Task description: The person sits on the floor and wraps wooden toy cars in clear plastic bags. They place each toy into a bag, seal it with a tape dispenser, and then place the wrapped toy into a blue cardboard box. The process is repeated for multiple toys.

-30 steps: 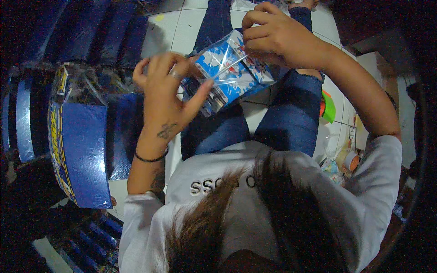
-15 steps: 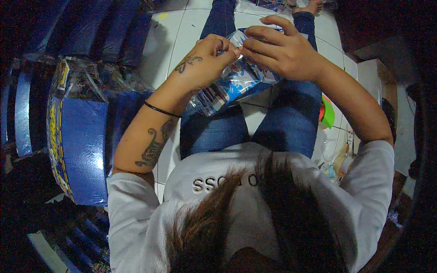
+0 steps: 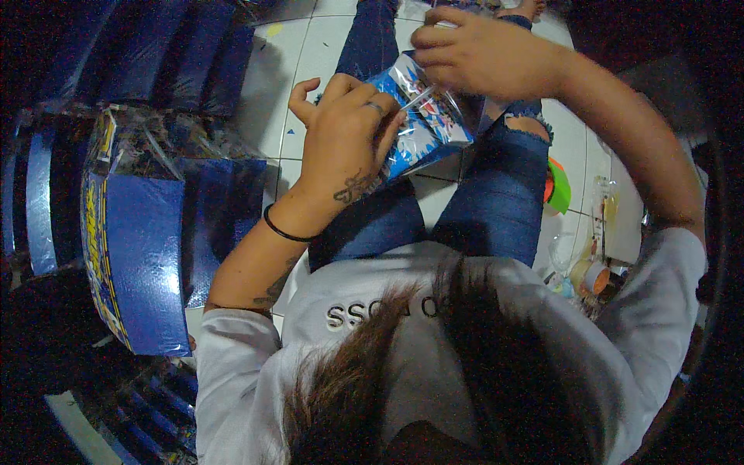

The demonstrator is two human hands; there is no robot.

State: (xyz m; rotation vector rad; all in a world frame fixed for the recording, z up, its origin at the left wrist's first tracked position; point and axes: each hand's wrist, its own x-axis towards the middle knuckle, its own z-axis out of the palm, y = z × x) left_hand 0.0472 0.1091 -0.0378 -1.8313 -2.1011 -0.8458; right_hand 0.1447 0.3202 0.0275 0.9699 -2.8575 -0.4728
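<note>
A blue-and-white printed box (image 3: pixel 430 128) in shiny clear plastic film lies tilted over my thighs. My left hand (image 3: pixel 345 116) grips its left side, the thumb and ringed finger bent against the film and the little finger sticking out to the left. At the box's far right corner, my right hand (image 3: pixel 480 54) is closed with its fingers curled. What its fingertips hold is hidden, though a pale crease of film runs across the box top between the two hands.
On my left stands a large blue box (image 3: pixel 143 263) in clear wrap, with more dark blue boxes (image 3: pixel 155 54) behind it. To the right, a green and orange object (image 3: pixel 558 186) and an orange-faced roll (image 3: pixel 593 277) lie on the white tiled floor (image 3: pixel 279 77).
My right hand has moved up and right, away from my left hand. My left hand has turned and slid down along the box's left side, so more of the box top shows.
</note>
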